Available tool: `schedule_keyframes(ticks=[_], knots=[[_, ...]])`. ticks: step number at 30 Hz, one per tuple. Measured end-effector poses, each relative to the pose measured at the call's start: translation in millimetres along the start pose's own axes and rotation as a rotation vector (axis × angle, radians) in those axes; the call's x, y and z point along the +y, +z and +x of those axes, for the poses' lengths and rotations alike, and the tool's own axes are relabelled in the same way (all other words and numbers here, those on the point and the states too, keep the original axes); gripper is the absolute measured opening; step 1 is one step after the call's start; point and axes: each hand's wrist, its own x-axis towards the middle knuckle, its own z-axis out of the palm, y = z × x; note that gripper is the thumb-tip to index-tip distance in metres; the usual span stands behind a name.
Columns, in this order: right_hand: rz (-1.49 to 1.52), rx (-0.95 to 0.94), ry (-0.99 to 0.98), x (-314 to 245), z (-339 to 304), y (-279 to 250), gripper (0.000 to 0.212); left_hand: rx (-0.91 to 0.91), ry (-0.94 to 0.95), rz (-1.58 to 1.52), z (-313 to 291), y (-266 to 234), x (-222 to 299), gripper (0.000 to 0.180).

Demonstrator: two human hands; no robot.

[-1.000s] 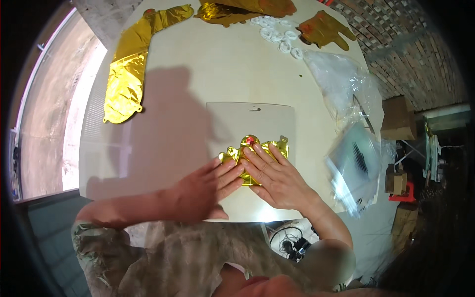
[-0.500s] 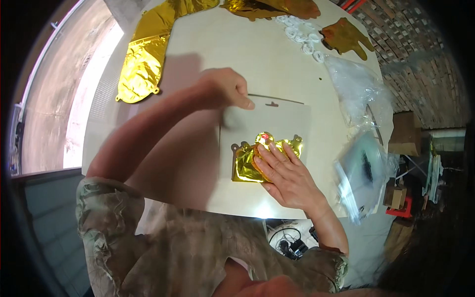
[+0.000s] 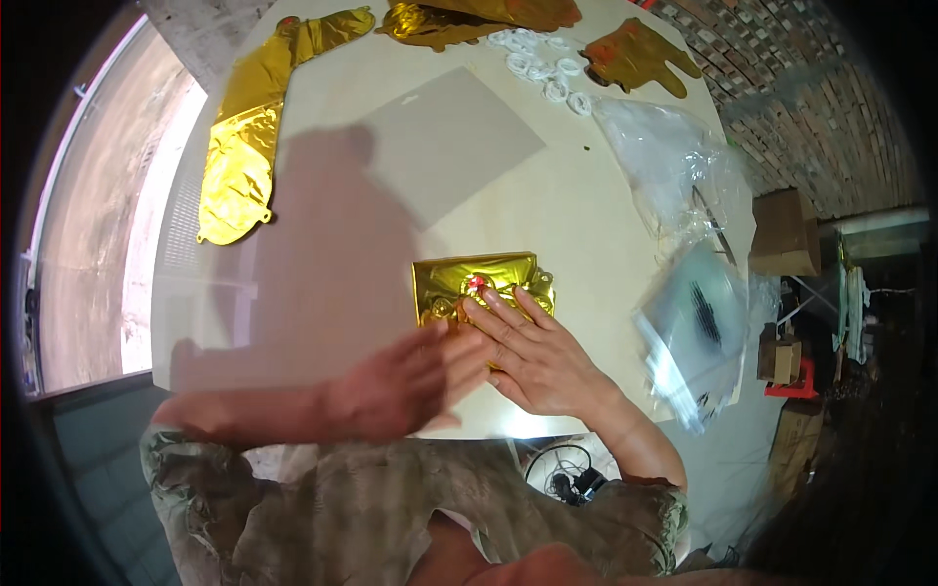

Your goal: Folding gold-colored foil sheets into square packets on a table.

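A folded gold foil balloon (image 3: 508,266) with a red spot lies on the pale table in front of me. My right hand (image 3: 547,361) rests flat on its right part, fingers stretched out and slightly spread. Close to the foil's near left corner is my left hand (image 3: 415,376), blurred by motion, its fingers extended and holding nothing that I can see. The two hands overlap at the fingertips and hide the near part of the foil. Beyond the balloon, a flat grey sheet (image 3: 454,146) with a small slot lies tilted on the table.
A long gold foil balloon (image 3: 239,166) stretches along the far left. More gold foil (image 3: 479,21), white rings (image 3: 532,63) and a glove-shaped foil piece (image 3: 640,59) lie at the back. Clear plastic bags (image 3: 684,322) cover the right side. The white table (image 3: 322,293) ends just before my body.
My left hand has let go of the grey sheet and come back beside the foil. The sheet now lies farther off and turned. The foil looks folded over, under my right hand.
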Motion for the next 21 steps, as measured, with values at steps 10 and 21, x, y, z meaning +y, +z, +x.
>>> schedule_keyframes(ticks=[10,21], knots=[[-0.083,-0.021,0.061,-6.5,-0.9,-7.7,0.064,-0.071,-0.195,-0.189,-19.2,7.4,28.9,0.093],[0.783,0.69,0.872,-40.7,-24.8,5.1,0.039,-0.088,-0.187,-0.175,-22.6,3.7,27.5,0.09]])
